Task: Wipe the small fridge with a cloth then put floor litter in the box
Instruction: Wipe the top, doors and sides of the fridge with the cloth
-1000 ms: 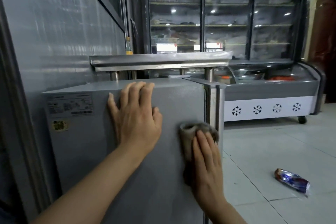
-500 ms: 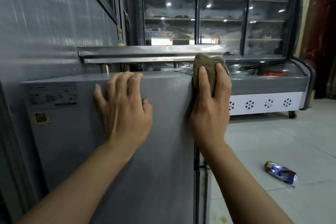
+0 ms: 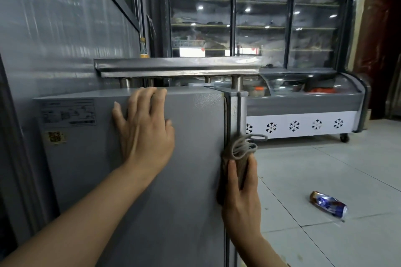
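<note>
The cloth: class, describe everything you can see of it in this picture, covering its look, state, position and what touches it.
The cloth is a brownish-grey, soft-looking fabric, bunched into folds at its top. It lies against the front right edge of the small fridge, beside the door seam, roughly halfway down the visible side. The right hand presses it to the fridge from below, with straight fingers either side of it. Its lower part is hidden behind that hand. Nothing else touches it.
</note>
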{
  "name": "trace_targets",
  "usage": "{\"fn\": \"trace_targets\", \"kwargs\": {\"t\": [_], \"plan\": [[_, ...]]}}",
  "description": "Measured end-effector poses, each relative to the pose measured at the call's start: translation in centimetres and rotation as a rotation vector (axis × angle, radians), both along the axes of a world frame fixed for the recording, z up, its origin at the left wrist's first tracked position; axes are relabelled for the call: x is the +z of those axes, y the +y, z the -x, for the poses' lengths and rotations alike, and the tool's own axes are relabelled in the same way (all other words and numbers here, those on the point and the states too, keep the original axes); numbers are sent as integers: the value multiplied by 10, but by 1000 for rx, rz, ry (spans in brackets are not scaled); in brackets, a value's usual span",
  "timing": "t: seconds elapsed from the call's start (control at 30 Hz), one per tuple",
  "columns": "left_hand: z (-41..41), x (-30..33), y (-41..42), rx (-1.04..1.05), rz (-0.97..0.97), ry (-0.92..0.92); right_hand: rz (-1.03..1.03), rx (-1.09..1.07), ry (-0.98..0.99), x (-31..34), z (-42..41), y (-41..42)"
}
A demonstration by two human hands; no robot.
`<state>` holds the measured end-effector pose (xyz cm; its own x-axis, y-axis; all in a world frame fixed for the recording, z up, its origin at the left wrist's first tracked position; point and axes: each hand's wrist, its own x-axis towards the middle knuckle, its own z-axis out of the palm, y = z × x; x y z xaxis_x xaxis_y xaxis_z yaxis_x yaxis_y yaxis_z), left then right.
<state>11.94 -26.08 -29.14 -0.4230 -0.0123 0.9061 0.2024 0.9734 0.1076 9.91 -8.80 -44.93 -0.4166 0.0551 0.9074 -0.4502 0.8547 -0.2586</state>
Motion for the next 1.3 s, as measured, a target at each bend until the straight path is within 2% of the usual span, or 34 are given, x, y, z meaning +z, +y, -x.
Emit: {"fn": "trace_targets", "kwargs": {"t": [0.07, 0.13, 0.2, 0.3, 0.43, 0.57, 0.7, 0.83, 0.93, 1.07, 1.17, 1.3], "plan": [[-5, -11, 3, 14, 60, -20, -12, 20, 3, 11, -2, -1], [-11, -34, 8, 8, 173, -50, 21, -46, 89, 42, 7, -2], [-13, -59, 13, -14, 282, -93, 56, 30, 144, 82, 13, -4], [-7, -80, 15, -8, 307, -134, 140, 50, 204, 114, 24, -6], [5, -95, 12, 9, 293, -111, 100, 28, 264, 70, 25, -6], [13, -113, 10, 31, 278, -74, 167, 52, 120, -20, 17, -3], [7, -140, 9, 18, 361, -104, 44, 33, 32, -81, 8, 1], [-7, -161, -3, 52, 480, -162, -21, 1, 39, -68, 4, 2], [-10, -158, -13, 89, 431, -157, -109, -39, 208, -8, 12, 3], [-6, -156, -23, 86, 363, -134, -50, -41, 324, 67, 27, -4], [-1, -161, -25, 67, 352, -110, -47, -35, 352, 45, 29, -6], [-1, -165, -26, 58, 325, -113, -251, -76, 333, -7, 27, -3]]}}
